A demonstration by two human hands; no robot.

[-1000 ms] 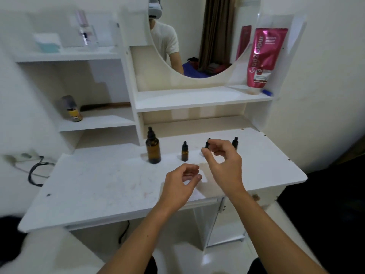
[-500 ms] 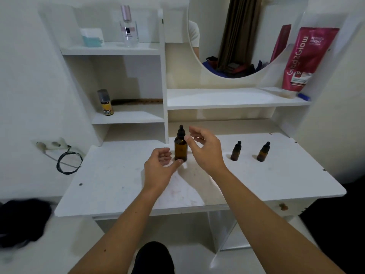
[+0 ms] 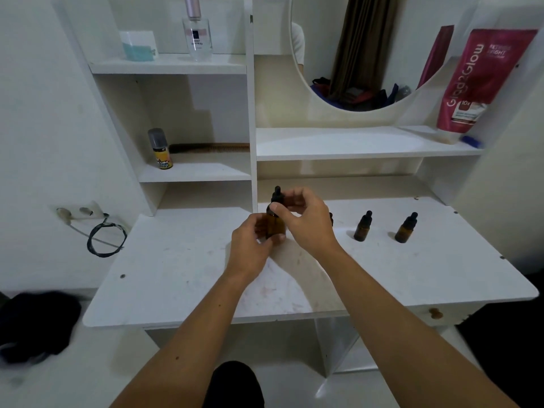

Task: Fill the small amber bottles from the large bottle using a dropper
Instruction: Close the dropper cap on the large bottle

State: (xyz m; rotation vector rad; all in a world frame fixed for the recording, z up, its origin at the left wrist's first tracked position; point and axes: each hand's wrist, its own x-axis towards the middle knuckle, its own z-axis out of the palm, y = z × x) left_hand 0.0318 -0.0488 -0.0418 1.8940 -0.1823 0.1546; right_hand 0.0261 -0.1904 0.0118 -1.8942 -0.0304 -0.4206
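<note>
The large amber bottle (image 3: 275, 224) with a black dropper cap (image 3: 277, 195) stands on the white vanity top (image 3: 182, 269) near the shelf divider. My left hand (image 3: 250, 248) grips its body from the left. My right hand (image 3: 306, 222) pinches the dropper cap from the right. Two small amber bottles (image 3: 363, 226) (image 3: 405, 228) with black dropper caps stand upright to the right. A third small bottle (image 3: 331, 218) is almost hidden behind my right hand.
The shelves hold a small yellow bottle (image 3: 161, 150), a comb (image 3: 210, 147), a perfume bottle (image 3: 196, 30) and a pink pouch (image 3: 482, 81). A round mirror (image 3: 353, 51) hangs above. A wall socket with a black cable (image 3: 104, 240) is at the left.
Both hands have closed in on the large bottle: the left now grips its body and the right pinches its cap. The view has shifted left and nearer.
</note>
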